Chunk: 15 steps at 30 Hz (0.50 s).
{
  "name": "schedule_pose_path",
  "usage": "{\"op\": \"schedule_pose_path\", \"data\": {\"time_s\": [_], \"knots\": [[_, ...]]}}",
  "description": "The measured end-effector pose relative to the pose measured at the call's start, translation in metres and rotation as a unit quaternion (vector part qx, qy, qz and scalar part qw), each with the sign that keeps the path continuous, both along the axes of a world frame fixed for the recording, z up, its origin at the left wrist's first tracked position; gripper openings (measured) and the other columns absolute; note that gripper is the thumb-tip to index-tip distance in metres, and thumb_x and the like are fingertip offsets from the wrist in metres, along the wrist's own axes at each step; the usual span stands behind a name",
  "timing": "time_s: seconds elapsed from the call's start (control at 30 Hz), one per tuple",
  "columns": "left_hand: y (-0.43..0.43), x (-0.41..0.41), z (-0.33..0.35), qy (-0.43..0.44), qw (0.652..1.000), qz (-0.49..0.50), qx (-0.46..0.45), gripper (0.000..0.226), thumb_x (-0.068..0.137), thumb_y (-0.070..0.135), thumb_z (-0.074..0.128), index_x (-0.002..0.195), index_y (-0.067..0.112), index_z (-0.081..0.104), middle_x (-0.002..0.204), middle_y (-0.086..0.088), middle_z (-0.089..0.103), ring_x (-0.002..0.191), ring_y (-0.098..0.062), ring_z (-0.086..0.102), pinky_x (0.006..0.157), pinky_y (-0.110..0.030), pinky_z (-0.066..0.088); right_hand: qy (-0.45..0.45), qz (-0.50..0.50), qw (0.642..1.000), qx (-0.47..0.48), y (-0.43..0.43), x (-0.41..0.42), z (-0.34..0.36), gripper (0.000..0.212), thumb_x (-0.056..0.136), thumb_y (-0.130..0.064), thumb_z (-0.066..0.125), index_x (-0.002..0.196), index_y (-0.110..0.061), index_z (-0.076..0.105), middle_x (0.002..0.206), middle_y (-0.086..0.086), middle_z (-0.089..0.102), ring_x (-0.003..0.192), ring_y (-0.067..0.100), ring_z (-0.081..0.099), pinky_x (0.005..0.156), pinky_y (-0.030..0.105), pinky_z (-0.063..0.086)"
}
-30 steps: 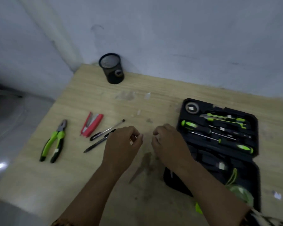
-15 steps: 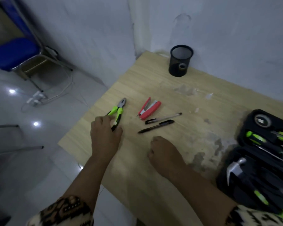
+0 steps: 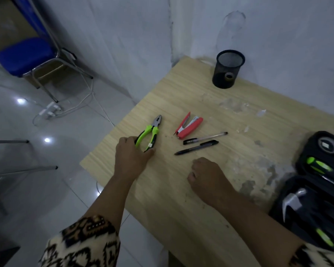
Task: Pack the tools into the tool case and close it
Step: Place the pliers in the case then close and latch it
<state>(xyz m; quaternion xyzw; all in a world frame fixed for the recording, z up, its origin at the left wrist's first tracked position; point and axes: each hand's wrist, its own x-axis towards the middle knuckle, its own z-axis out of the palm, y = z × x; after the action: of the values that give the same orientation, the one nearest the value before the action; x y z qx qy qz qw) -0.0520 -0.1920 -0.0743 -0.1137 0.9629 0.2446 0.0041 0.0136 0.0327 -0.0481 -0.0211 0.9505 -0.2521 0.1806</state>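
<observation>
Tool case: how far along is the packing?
Done: a hammer and screwdrivers sit in the open tool case, which is partly out of frame. In hand: the left hand grips the pliers by the handles, flat on the table. The right hand rests curled on the table. Left: seat the pliers and close the case.

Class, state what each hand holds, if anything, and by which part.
Left hand grips the pliers by their handle ends; right hand, curled, holds nothing visible.
</observation>
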Motion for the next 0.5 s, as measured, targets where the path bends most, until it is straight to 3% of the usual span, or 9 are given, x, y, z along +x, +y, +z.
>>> {"op": "schedule_pose_path", "data": {"time_s": [0.07,0.17,0.27,0.4,0.5], "knots": [[0.005,0.011,0.004,0.02,0.999,0.0,0.032,0.06,0.071,0.058,0.071,0.118,0.02,0.063,0.103,0.0,0.055,0.087,-0.006,0.041,0.07,-0.023,0.033,-0.013,-0.009,0.999,-0.028,0.002,0.0,0.008,0.025,0.091,-0.025,0.047,0.091,-0.005,0.063,0.098,0.005,0.061,0.09,0.02,0.057,0.084,0.034,0.049],[0.022,0.036,0.019,0.064,0.996,-0.018,0.065,0.057,0.074,0.049,0.076,0.12,0.019,0.061,0.105,0.001,0.054,0.089,0.0,0.039,0.073,-0.018,0.033,-0.058,-0.094,0.985,-0.13,0.011,-0.002,0.033,0.028,0.094,-0.025,0.053,0.111,-0.008,0.067,0.106,0.003,0.066,0.095,0.018,0.062,0.079,0.027,0.049],[0.051,0.063,0.039,0.102,0.988,-0.057,0.101,0.057,0.074,0.039,0.08,0.122,0.018,0.058,0.105,0.003,0.05,0.09,0.003,0.042,0.075,-0.006,0.036,-0.071,-0.142,0.961,-0.226,0.023,-0.001,0.046,0.032,0.096,-0.031,0.052,0.1,-0.004,0.068,0.099,0.012,0.07,0.088,0.028,0.066,0.072,0.031,0.051],[0.095,0.084,0.064,0.139,0.974,-0.107,0.144,0.061,0.07,0.032,0.083,0.124,0.018,0.056,0.104,0.006,0.046,0.083,-0.003,0.043,0.071,-0.003,0.035,-0.152,-0.275,0.846,-0.43,0.043,0.002,0.063,0.03,0.098,-0.038,0.052,0.099,-0.013,0.069,0.096,0.012,0.072,0.091,0.027,0.071,0.078,0.037,0.059],[0.127,0.092,0.084,0.164,0.959,-0.148,0.18,0.063,0.069,0.033,0.081,0.123,0.014,0.056,0.107,0.004,0.046,0.085,-0.009,0.046,0.073,-0.006,0.037,-0.122,-0.327,0.769,-0.536,0.061,0.008,0.082,0.033,0.097,-0.038,0.053,0.096,-0.011,0.072,0.094,0.018,0.069,0.09,0.038,0.069,0.07,0.039,0.057]]}}
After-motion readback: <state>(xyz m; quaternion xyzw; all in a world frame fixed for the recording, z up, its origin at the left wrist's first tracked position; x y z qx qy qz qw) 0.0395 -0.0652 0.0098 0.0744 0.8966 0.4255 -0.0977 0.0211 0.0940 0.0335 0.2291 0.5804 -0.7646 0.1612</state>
